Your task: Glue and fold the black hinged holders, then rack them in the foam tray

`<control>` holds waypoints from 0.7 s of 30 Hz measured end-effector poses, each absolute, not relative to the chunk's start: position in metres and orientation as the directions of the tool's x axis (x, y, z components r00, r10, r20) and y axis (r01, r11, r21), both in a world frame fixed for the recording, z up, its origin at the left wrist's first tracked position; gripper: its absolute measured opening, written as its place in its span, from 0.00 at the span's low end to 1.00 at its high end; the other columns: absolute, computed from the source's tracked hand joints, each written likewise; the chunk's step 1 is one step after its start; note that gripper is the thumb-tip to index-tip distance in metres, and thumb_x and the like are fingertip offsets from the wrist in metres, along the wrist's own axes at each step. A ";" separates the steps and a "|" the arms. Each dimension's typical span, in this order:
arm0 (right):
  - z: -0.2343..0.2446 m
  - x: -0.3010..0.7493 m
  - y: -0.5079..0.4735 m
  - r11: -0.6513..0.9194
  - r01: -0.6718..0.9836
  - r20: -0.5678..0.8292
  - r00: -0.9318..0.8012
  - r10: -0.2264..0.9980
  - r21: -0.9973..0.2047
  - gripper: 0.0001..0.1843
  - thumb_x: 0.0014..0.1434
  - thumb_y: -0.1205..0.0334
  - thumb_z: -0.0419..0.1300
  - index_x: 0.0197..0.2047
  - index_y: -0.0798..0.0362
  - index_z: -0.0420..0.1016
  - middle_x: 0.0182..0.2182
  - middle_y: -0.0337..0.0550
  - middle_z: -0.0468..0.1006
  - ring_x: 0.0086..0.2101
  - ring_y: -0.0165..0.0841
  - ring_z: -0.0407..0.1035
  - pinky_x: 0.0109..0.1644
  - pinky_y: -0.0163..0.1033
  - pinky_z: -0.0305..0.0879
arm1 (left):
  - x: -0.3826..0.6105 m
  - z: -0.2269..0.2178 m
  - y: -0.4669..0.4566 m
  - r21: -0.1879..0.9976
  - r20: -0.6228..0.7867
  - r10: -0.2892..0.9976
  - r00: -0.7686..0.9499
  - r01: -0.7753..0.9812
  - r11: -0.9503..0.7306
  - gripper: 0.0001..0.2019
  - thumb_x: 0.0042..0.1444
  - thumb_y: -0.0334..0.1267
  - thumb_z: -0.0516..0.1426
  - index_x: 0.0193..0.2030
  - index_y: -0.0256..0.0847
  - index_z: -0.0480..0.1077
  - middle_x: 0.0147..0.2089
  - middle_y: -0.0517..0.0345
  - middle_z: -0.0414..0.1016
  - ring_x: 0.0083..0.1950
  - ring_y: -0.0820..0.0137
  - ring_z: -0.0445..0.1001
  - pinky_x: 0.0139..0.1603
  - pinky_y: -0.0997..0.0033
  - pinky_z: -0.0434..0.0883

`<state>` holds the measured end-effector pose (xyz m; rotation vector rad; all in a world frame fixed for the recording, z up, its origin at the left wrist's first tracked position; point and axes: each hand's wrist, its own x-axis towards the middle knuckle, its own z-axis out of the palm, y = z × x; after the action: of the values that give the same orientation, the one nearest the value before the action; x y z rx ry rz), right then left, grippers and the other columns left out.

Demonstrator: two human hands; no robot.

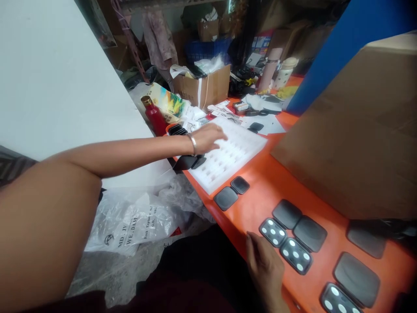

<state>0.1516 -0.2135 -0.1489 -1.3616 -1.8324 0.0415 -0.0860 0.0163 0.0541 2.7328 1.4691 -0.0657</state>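
My left hand (208, 138), a silver bangle at its wrist, reaches over a white sheet (243, 135) with rows of small pale marks. Its fingers are partly spread, and nothing shows in them. My right hand (264, 265) is at the table's front edge with fingers curled together; whatever they may hold is hidden. Close beside it lie a hinged black case with white dots (273, 231) and a second dotted half (296, 255). Plain black halves (310, 233) adjoin them. Nearer the white sheet lies a plain, opened black case (226, 198).
A large cardboard box (355, 130) stands on the orange table (260, 182) at right. More black cases (356, 278) lie near front right. Behind are a red bottle (154, 115), an open carton (211, 89) and a pink flask (270, 69). Plastic bags (140, 221) lie below the table.
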 end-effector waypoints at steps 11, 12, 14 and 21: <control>-0.149 0.151 -0.212 0.410 0.796 0.593 -0.082 0.801 -0.445 0.09 0.64 0.63 0.55 0.39 0.57 0.74 0.30 0.44 0.78 0.29 0.31 0.73 0.35 0.33 0.66 | -0.163 0.018 -0.117 0.390 0.403 0.911 0.087 0.884 -0.257 0.19 0.59 0.49 0.54 0.55 0.44 0.62 0.48 0.52 0.72 0.44 0.66 0.73 0.43 0.65 0.75; -0.149 0.151 -0.212 0.411 0.800 0.593 -0.087 0.800 -0.437 0.09 0.64 0.62 0.55 0.39 0.57 0.74 0.30 0.44 0.78 0.29 0.31 0.73 0.35 0.34 0.66 | -0.161 0.008 -0.120 0.378 0.375 0.923 0.088 0.895 -0.239 0.17 0.61 0.47 0.53 0.54 0.45 0.64 0.48 0.53 0.73 0.45 0.66 0.74 0.45 0.64 0.75; -0.148 0.151 -0.212 0.416 0.802 0.596 -0.093 0.797 -0.430 0.09 0.64 0.62 0.54 0.39 0.57 0.74 0.30 0.44 0.78 0.29 0.32 0.74 0.35 0.34 0.67 | -0.155 0.000 -0.117 0.336 0.372 0.924 0.087 0.916 -0.221 0.14 0.64 0.43 0.48 0.53 0.46 0.67 0.46 0.54 0.76 0.46 0.66 0.74 0.49 0.63 0.73; -0.147 0.150 -0.214 0.399 0.800 0.587 -0.073 0.806 -0.448 0.10 0.65 0.61 0.53 0.39 0.57 0.74 0.30 0.44 0.78 0.29 0.31 0.74 0.35 0.34 0.67 | -0.135 0.042 -0.076 0.042 0.196 0.951 0.239 0.967 -0.252 0.14 0.62 0.34 0.49 0.49 0.35 0.71 0.41 0.48 0.76 0.44 0.62 0.75 0.47 0.65 0.71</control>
<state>0.1502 -0.2137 -0.1469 -1.3848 -1.8503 0.0096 -0.1353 -0.0760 0.0420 2.5400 1.9719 0.2927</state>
